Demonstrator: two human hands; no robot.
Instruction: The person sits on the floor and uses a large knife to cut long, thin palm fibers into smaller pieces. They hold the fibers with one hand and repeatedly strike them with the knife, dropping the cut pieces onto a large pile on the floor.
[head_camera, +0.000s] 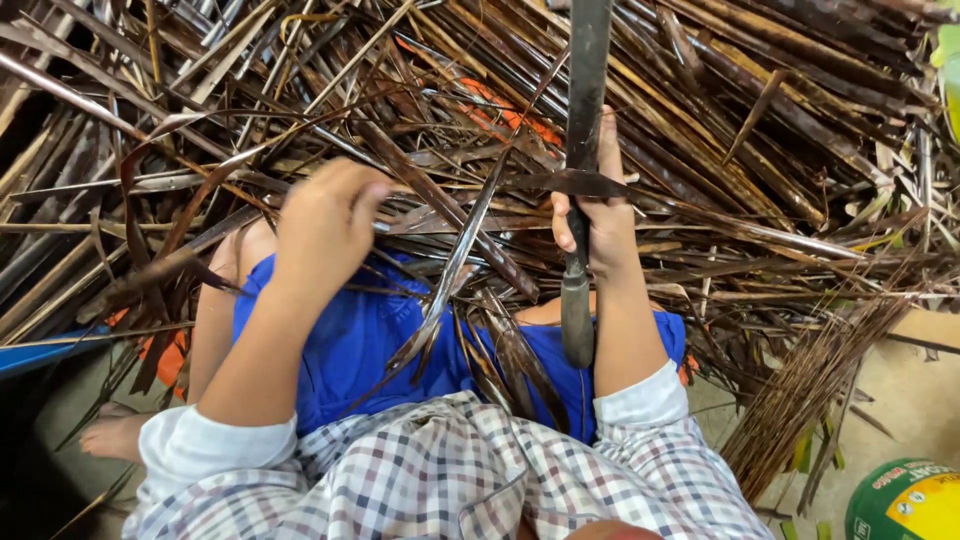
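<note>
Dark metal: a long blade (585, 90) stands upright, its worn handle (577, 310) pointing down toward the lap.
Right hand: the right hand (597, 225) is wrapped tight around the blade just above the handle.
Left hand: the left hand (325, 220) is curled, fingers pinching a dry brown leaf strip (455, 255) that runs across to the blade's edge.
Lap: blue shorts (350, 345) under the strip, checked shirt (450, 470) nearest the camera.
Around: a deep pile of dried palm leaves (750, 130) ahead; a bundle of thin leaf ribs (800, 390) at right, beside a green and yellow container (910, 500).
</note>
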